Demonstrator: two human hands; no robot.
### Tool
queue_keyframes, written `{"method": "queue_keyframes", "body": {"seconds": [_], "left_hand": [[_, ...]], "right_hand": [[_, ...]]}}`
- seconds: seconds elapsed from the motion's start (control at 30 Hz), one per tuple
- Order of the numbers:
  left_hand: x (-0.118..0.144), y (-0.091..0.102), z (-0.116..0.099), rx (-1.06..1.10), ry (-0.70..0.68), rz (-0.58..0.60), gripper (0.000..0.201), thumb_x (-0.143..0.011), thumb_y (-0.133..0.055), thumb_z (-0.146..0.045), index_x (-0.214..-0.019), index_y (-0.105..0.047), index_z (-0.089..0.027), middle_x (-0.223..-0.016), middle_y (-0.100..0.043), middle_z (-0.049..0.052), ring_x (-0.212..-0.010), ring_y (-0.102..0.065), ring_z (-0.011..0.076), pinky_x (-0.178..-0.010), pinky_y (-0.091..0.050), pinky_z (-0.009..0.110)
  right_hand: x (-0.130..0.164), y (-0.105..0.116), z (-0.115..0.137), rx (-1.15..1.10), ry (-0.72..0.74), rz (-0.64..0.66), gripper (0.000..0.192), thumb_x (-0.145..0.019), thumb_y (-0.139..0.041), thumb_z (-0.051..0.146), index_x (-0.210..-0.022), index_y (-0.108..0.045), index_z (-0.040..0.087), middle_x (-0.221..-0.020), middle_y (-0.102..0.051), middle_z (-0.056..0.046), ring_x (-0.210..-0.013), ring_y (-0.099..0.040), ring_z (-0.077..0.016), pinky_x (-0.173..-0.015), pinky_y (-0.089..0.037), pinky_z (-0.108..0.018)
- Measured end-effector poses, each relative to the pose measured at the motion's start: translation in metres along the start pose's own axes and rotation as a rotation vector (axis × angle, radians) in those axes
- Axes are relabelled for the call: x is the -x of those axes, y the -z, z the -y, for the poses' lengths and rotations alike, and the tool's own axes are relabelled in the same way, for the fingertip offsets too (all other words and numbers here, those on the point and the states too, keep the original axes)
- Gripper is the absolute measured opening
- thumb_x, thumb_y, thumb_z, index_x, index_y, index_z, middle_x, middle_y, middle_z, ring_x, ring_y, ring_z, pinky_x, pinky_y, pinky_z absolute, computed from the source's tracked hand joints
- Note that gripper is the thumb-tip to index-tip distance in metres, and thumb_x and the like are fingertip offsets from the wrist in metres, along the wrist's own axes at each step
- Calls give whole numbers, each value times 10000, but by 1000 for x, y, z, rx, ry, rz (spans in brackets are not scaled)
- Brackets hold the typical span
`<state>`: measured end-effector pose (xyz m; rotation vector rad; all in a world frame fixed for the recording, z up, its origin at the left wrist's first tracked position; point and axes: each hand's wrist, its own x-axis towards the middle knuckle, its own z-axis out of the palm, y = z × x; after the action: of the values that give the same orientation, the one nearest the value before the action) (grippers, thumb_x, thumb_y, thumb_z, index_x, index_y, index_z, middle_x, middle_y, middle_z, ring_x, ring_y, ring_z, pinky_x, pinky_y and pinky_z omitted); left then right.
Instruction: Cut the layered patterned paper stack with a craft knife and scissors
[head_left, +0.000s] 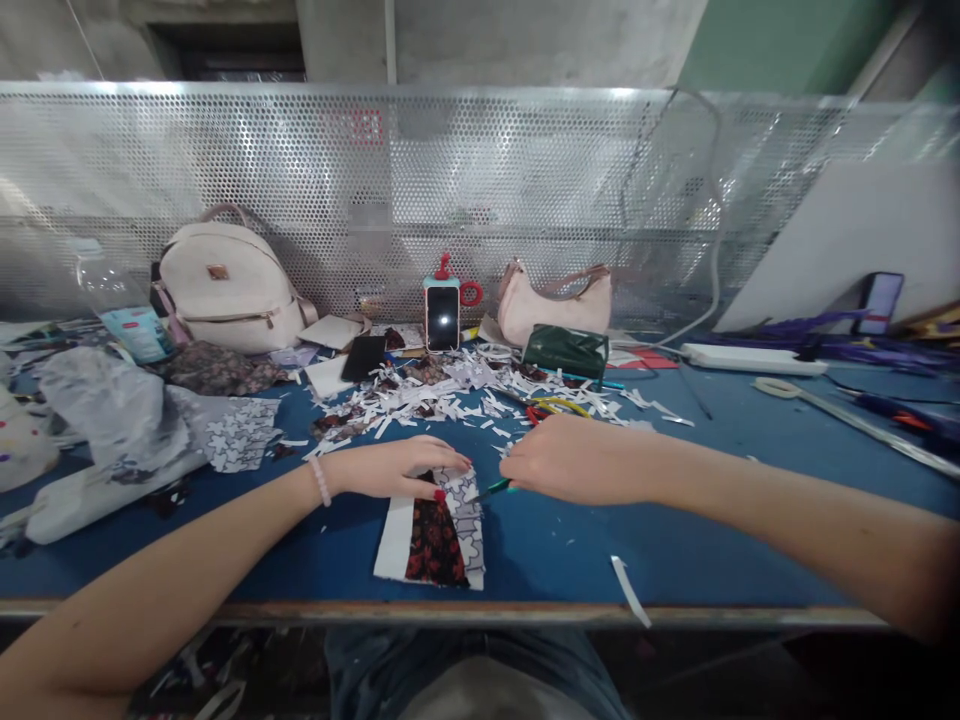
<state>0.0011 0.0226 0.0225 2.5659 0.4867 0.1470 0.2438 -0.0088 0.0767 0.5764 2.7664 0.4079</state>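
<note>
Left hand (401, 468) presses flat, fingers spread, on a layered white, red-floral and grey-patterned fabric piece (435, 535) near the blue table's (750, 510) front edge. Right hand (570, 458) grips what may be a green-handled tool (495, 489) beside it.

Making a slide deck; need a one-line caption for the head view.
Left hand presses fabric pieces on a blue table; right hand holds a green-handled tool.

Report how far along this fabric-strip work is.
Done: paper scraps litter the blue table behind. In hand: left hand presses the patchwork piece; right hand holds a green-handled tool at its edge. Left: uncut fabric lies nearby.
</note>
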Motion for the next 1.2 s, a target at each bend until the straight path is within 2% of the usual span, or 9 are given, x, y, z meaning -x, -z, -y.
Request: {"method": "queue_keyframes", "body": {"seconds": [0.3,0.67,0.9,1.2], "left_hand": [[0,1,-2,0,-6,-3,422,-922,-445,-326,-1321,-430,-190,-1368,-444,116,-1265,-375,228,-1055,-293,359],[0,1,-1,-27,-13,0,414,-915,-463,-280,-1307,-441,-149,-1365,-442,121,-1266,-369,212,-1066,-271,326],[-1,0,0,-37,-17,13,417,-913,-468,-275,-1307,-439,-143,-1355,-451,126,-1271,-364,214,-1068,-273,330],[-1,0,3,-46,-43,3,430,-917,-463,-294,-1314,-433,-132,-1351,-452,139,-1272,-367,221,-1060,-289,325]], "right_hand": [[-2,1,3,-2,44,-3,201,-889,-473,150,-759,-624,173,-658,-642,-26,-581,-581,-150,-497,-232,-288],[1,1,0,-7,-25,21,169,-898,-475,202,-817,-618,161,-742,-666,-42,-662,-616,-171,-525,-261,-285],[-7,-3,1,-11,36,-8,176,-907,-460,204,-818,-604,153,-717,-653,-44,-638,-606,-163,-515,-261,-281],[-8,8,7,32,37,27,182,-882,-477,147,-775,-623,160,-679,-654,-45,-600,-599,-165,-489,-211,-284]]}}
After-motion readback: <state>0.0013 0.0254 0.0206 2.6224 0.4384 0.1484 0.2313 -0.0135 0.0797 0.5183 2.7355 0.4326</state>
